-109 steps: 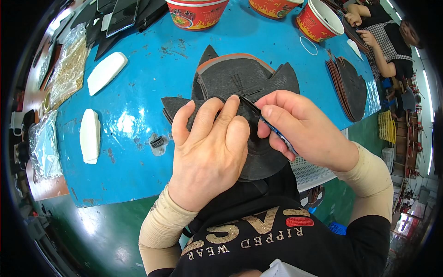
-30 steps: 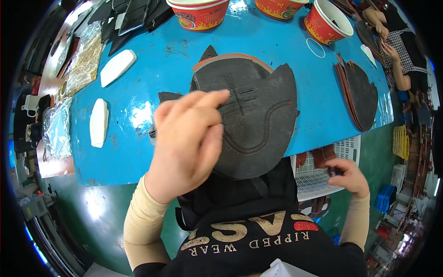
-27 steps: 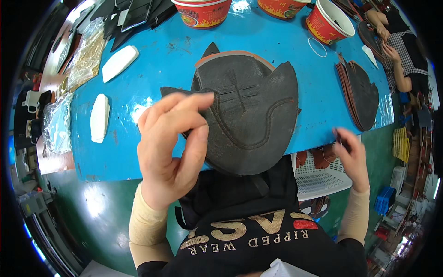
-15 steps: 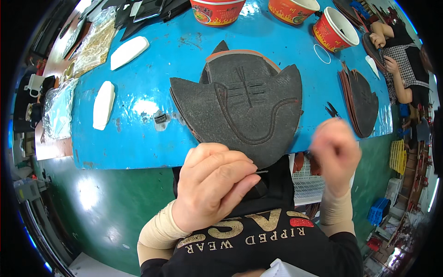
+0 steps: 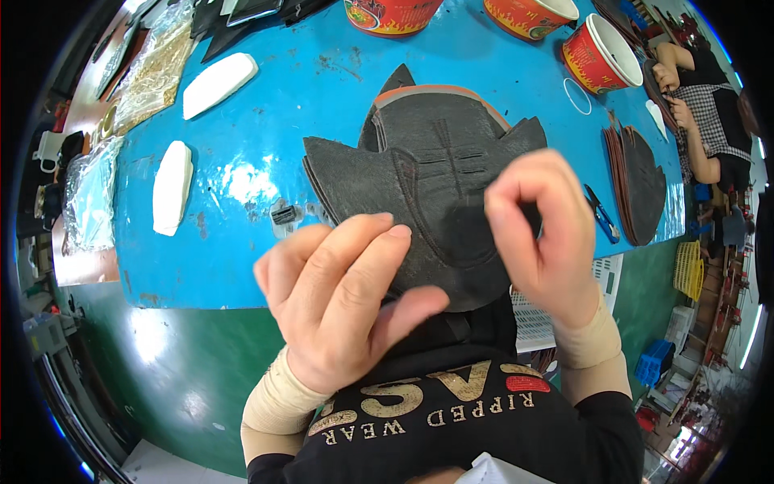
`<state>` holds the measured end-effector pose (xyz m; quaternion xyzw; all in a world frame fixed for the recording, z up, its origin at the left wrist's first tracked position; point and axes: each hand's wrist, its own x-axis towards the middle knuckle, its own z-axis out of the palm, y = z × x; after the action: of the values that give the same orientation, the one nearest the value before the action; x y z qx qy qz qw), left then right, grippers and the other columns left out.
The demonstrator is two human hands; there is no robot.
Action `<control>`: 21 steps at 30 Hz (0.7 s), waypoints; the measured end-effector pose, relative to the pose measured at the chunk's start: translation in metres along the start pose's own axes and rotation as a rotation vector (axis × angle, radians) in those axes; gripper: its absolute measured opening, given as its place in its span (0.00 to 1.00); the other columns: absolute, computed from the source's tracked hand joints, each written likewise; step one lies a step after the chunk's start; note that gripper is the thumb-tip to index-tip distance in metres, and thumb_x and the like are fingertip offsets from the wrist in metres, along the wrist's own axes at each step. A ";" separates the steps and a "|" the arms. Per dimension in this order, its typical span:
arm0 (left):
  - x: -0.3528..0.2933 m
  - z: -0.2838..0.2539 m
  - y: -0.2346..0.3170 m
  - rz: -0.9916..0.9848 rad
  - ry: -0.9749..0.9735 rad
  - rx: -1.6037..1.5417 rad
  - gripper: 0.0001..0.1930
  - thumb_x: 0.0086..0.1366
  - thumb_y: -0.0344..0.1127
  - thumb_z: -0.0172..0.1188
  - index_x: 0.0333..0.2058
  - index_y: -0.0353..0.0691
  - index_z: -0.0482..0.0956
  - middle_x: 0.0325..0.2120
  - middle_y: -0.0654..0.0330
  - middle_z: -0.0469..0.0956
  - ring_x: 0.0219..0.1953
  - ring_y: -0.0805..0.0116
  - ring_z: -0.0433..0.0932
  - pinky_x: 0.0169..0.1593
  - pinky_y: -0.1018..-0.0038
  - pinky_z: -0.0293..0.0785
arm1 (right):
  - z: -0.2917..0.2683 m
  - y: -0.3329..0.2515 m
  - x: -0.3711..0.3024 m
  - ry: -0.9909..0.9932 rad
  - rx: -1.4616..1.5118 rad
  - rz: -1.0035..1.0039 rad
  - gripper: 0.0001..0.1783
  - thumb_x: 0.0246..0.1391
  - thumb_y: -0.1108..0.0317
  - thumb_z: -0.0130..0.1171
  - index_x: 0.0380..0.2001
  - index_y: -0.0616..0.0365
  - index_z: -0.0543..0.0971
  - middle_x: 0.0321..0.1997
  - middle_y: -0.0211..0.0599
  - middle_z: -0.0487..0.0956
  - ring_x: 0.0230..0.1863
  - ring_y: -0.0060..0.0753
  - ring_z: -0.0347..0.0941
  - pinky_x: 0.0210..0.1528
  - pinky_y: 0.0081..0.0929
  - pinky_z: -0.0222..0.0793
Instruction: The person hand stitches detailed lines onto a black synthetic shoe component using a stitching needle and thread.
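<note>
A stack of dark grey leather shoe uppers, with a stitched curved line and small slits on the top piece, lies at the table's front edge. Over its lower left part is my left hand, fingers extended and thumb apart, with nothing visible in it. My right hand is above the stack's right side, thumb and index finger curled together. Whatever they pinch, if anything, is too small to make out. Right of that hand lie blue-handled thread snips.
Another leather stack lies at right, near a co-worker's hands. Red paper tubs line the far edge. Two white oval pieces and plastic bags are at left. A white perforated basket stands below the table edge.
My left hand has opened from a pinch and shifted left and up. My right hand has moved left over the stack, uncovering the snips. The view has shifted slightly.
</note>
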<state>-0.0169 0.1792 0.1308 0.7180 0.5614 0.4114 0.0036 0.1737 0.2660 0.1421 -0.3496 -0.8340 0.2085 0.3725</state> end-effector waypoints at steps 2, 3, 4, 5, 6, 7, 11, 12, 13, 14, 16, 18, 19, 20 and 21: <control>-0.002 0.002 -0.005 0.028 -0.072 0.040 0.14 0.53 0.40 0.69 0.37 0.41 0.81 0.38 0.61 0.80 0.37 0.63 0.73 0.45 0.68 0.65 | 0.003 0.010 0.009 -0.031 -0.105 0.006 0.08 0.46 0.77 0.63 0.30 0.55 0.74 0.28 0.31 0.73 0.32 0.36 0.70 0.39 0.31 0.62; -0.003 0.004 -0.008 0.059 -0.141 0.082 0.15 0.50 0.39 0.69 0.37 0.43 0.82 0.40 0.63 0.80 0.37 0.65 0.73 0.45 0.69 0.63 | 0.005 0.011 0.011 -0.043 -0.159 -0.004 0.09 0.46 0.77 0.63 0.30 0.54 0.74 0.29 0.30 0.73 0.33 0.35 0.70 0.39 0.31 0.62; -0.005 0.008 -0.007 0.063 -0.120 0.091 0.15 0.47 0.36 0.69 0.36 0.46 0.82 0.40 0.66 0.80 0.37 0.66 0.72 0.44 0.71 0.62 | 0.006 0.012 0.013 -0.047 -0.159 0.000 0.09 0.46 0.77 0.63 0.30 0.54 0.74 0.29 0.30 0.73 0.33 0.35 0.70 0.39 0.31 0.62; -0.004 0.009 -0.007 0.059 -0.123 0.087 0.15 0.47 0.36 0.69 0.36 0.46 0.82 0.40 0.66 0.80 0.37 0.66 0.72 0.44 0.71 0.62 | 0.006 0.011 0.014 -0.092 -0.169 -0.032 0.08 0.48 0.77 0.62 0.30 0.55 0.74 0.29 0.30 0.73 0.32 0.33 0.70 0.39 0.29 0.62; -0.003 0.009 -0.007 0.061 -0.140 0.080 0.15 0.47 0.36 0.69 0.36 0.46 0.82 0.41 0.66 0.80 0.37 0.67 0.72 0.44 0.71 0.61 | 0.007 0.011 0.016 -0.137 -0.178 -0.064 0.07 0.49 0.77 0.61 0.30 0.56 0.74 0.30 0.30 0.74 0.32 0.31 0.70 0.40 0.27 0.62; -0.003 0.010 -0.007 0.064 -0.156 0.073 0.15 0.48 0.36 0.69 0.37 0.45 0.82 0.41 0.67 0.80 0.37 0.67 0.72 0.44 0.71 0.61 | 0.007 0.012 0.015 -0.140 -0.180 -0.060 0.07 0.49 0.77 0.61 0.30 0.56 0.74 0.30 0.30 0.74 0.32 0.31 0.70 0.40 0.27 0.62; -0.004 0.013 -0.008 0.057 -0.158 0.084 0.15 0.47 0.35 0.69 0.37 0.46 0.82 0.41 0.67 0.80 0.36 0.67 0.72 0.44 0.71 0.61 | 0.009 0.015 0.014 -0.159 -0.229 -0.054 0.08 0.47 0.78 0.62 0.30 0.55 0.74 0.29 0.28 0.73 0.33 0.31 0.70 0.41 0.28 0.60; -0.004 0.014 -0.008 0.057 -0.160 0.083 0.15 0.47 0.35 0.69 0.37 0.46 0.82 0.41 0.67 0.80 0.36 0.67 0.72 0.44 0.71 0.61 | 0.009 0.016 0.014 -0.159 -0.235 -0.054 0.09 0.47 0.78 0.62 0.30 0.54 0.74 0.29 0.28 0.73 0.33 0.31 0.70 0.41 0.29 0.60; -0.004 0.015 -0.009 0.073 -0.143 0.096 0.14 0.46 0.35 0.70 0.35 0.46 0.83 0.40 0.68 0.80 0.37 0.69 0.72 0.41 0.72 0.61 | 0.010 0.016 0.014 -0.158 -0.236 -0.053 0.09 0.47 0.78 0.62 0.30 0.54 0.74 0.29 0.28 0.73 0.33 0.31 0.70 0.41 0.29 0.60; -0.003 0.015 -0.009 0.089 -0.127 0.109 0.14 0.44 0.35 0.70 0.33 0.46 0.83 0.39 0.69 0.80 0.37 0.70 0.72 0.38 0.72 0.60 | 0.010 0.016 0.014 -0.156 -0.245 -0.058 0.09 0.47 0.78 0.62 0.30 0.54 0.74 0.29 0.28 0.73 0.34 0.31 0.70 0.41 0.29 0.60; -0.005 0.014 -0.008 0.074 -0.140 0.103 0.14 0.45 0.35 0.70 0.34 0.46 0.83 0.40 0.68 0.80 0.37 0.69 0.72 0.41 0.72 0.60 | 0.010 0.016 0.013 -0.153 -0.251 -0.064 0.09 0.46 0.78 0.62 0.30 0.54 0.74 0.29 0.29 0.73 0.34 0.32 0.70 0.41 0.30 0.60; -0.005 0.013 -0.007 0.057 -0.153 0.100 0.14 0.47 0.35 0.70 0.35 0.46 0.82 0.41 0.67 0.80 0.37 0.67 0.73 0.44 0.71 0.60 | 0.011 0.017 0.013 -0.159 -0.247 -0.064 0.10 0.46 0.78 0.62 0.30 0.55 0.73 0.30 0.30 0.73 0.35 0.33 0.70 0.41 0.30 0.60; -0.004 0.013 -0.007 0.057 -0.156 0.102 0.14 0.46 0.35 0.70 0.35 0.46 0.82 0.41 0.67 0.80 0.37 0.67 0.73 0.45 0.71 0.60 | 0.010 0.017 0.013 -0.158 -0.248 -0.062 0.10 0.46 0.78 0.62 0.30 0.55 0.73 0.30 0.30 0.73 0.35 0.33 0.70 0.41 0.30 0.60; -0.003 0.013 -0.007 0.056 -0.158 0.104 0.14 0.46 0.35 0.70 0.35 0.46 0.82 0.41 0.67 0.80 0.37 0.67 0.73 0.45 0.71 0.60 | 0.010 0.018 0.013 -0.163 -0.244 -0.073 0.10 0.46 0.78 0.62 0.30 0.55 0.73 0.30 0.30 0.73 0.35 0.34 0.70 0.41 0.31 0.61; -0.003 0.014 -0.007 0.058 -0.159 0.103 0.14 0.46 0.35 0.70 0.35 0.46 0.82 0.41 0.67 0.80 0.37 0.67 0.73 0.45 0.71 0.60 | 0.010 0.018 0.013 -0.168 -0.241 -0.084 0.10 0.46 0.78 0.62 0.30 0.55 0.73 0.30 0.30 0.73 0.36 0.35 0.70 0.41 0.31 0.61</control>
<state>-0.0147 0.1857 0.1166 0.7635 0.5589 0.3235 -0.0007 0.1681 0.2870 0.1309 -0.3378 -0.8950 0.1198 0.2655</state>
